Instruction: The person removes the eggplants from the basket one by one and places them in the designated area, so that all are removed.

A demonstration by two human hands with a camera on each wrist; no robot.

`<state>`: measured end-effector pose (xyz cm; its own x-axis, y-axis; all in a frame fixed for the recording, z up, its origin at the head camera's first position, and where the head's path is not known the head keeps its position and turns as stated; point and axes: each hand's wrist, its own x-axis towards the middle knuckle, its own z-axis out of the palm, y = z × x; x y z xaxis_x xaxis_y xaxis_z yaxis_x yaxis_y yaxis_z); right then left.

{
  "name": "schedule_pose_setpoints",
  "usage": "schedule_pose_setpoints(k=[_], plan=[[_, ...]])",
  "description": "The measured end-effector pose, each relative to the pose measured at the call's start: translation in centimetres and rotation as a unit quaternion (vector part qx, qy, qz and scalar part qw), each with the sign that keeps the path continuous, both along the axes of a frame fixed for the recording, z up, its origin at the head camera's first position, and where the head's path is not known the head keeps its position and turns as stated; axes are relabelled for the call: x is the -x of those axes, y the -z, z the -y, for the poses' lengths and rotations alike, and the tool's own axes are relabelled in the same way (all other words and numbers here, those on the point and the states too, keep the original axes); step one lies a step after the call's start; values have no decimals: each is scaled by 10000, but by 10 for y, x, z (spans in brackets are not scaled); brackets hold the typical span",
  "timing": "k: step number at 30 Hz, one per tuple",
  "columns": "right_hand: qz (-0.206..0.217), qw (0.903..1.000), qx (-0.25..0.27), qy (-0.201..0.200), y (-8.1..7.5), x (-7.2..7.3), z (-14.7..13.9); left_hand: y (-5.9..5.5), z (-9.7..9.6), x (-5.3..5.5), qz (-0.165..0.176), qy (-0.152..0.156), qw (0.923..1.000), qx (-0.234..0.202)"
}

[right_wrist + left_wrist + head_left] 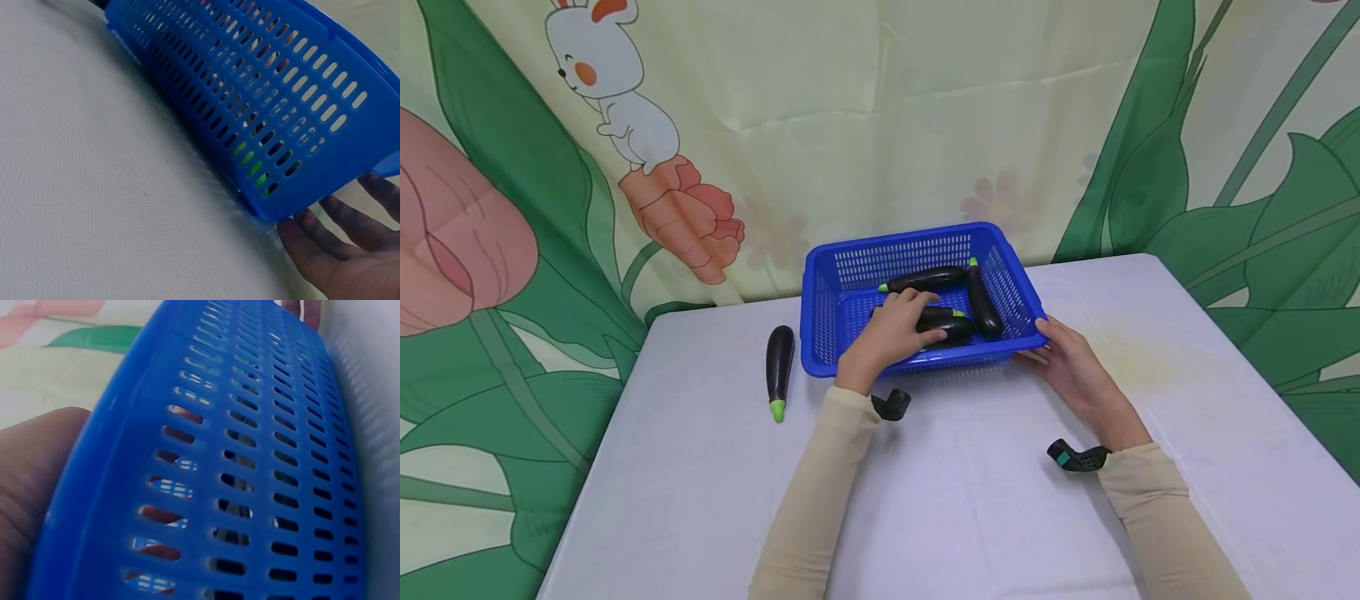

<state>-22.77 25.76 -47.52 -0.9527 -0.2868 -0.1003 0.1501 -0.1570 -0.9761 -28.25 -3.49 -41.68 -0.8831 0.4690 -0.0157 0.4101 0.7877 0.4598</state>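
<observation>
A blue plastic basket (917, 360) with slotted walls stands on the table, holding several dark eggplants with green ends. My left hand (891, 332) reaches over its near rim and grips a dark eggplant (951, 327) at the front, thumb on the near side; the palm hides part of it. Another eggplant (928, 278) lies along the back, and one (983, 302) lies lengthwise at the right. My right hand (1075, 367) holds the basket's near right corner. In the right wrist view, its fingers (359, 225) touch the lower end of the blue wall (306, 181).
One eggplant (779, 371) lies on the white tablecloth (700, 467), left of the basket, green end toward me. Behind the table hangs a printed curtain (880, 125) with a rabbit and flowers. Black wrist cameras (1078, 457) sit at both cuffs.
</observation>
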Motion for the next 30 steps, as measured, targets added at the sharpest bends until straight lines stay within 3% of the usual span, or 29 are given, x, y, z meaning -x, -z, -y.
schedule_pose_setpoints(k=[9,17,24,30], plan=[[-5,10000,50,13,0,1,0,-1,-9,5,189,336,9993,-4],[-12,10000,41,-30,0,0,0,2,-15,11,318,496,9975,378],[-22,10000,-28,-27,-2,-1,0,5,-19,15,233,470,9965,656],[-1,10000,-11,11,-2,-1,-1,8,-22,20,-75,449,9944,951]])
